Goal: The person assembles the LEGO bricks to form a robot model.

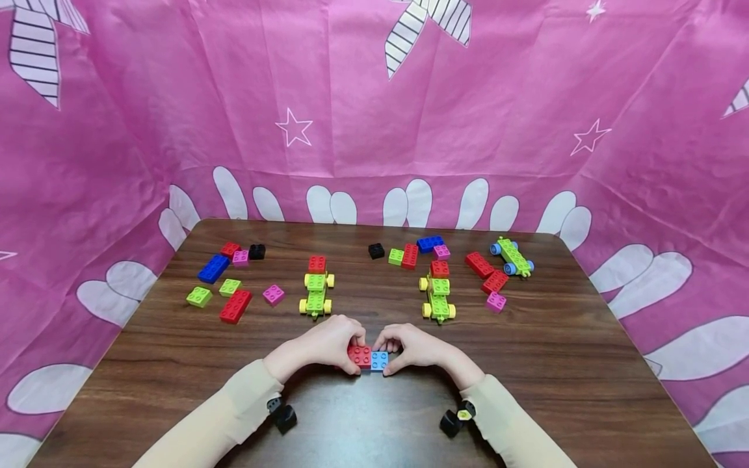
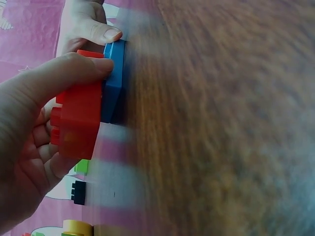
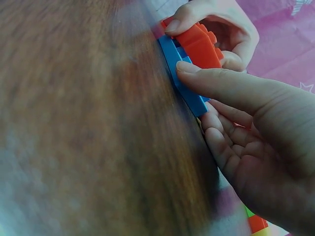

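Note:
My left hand [image 1: 336, 341] pinches a red brick [image 2: 81, 120] between thumb and fingers. My right hand [image 1: 412, 348] pinches a light blue brick [image 1: 379, 361] from the other side, low over the table. In the right wrist view the red brick [image 3: 199, 46] sits tilted above one end of the blue brick [image 3: 184, 88], with some blue studs showing between them. The left thumb [image 2: 91, 66] reaches down to the blue brick's side. Part of the red brick [image 1: 359, 355] is hidden by the left hand in the head view.
Two green wheeled bases with yellow wheels [image 1: 316, 296] [image 1: 439, 299], each with a red brick at its far end, stand beyond my hands. A green base with blue wheels [image 1: 512, 257] is at back right. Loose bricks, including a long red one [image 1: 236, 306], lie left and right.

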Tool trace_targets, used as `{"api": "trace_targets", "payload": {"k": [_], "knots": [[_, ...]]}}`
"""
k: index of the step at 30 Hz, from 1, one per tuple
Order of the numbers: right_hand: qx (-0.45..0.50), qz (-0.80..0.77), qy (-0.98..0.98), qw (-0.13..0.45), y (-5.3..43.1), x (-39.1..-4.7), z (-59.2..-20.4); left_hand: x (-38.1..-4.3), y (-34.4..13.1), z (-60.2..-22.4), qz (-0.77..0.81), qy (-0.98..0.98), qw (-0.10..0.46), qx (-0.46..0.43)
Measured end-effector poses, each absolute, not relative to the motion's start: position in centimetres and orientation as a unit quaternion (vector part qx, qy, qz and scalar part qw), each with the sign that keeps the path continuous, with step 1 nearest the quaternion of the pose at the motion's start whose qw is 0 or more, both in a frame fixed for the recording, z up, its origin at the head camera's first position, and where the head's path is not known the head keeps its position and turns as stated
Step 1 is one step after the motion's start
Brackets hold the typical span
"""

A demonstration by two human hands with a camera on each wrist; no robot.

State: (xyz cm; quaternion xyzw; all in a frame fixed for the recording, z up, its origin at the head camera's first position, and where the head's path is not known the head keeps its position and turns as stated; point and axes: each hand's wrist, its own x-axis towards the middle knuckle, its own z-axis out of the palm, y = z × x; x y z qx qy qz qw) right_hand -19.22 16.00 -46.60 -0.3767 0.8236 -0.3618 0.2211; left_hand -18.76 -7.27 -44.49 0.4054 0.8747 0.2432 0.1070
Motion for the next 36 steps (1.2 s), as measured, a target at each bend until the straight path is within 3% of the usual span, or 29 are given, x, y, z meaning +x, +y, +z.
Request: {"api": "trace_targets", "payload": {"k": [9,36], "knots": [[-0.376,-0.361,0.824,0.222,16.03,-19.19,-46.5,-18.86,-7.59,-44.31,0.26,0.865,0.123,0.411],[-0.376,-0.366,0.823,0.216,16.0,-19.1,-46.59,-18.78,-8.12,-44.94,0.265,0.86,0.091,0.426]]}}
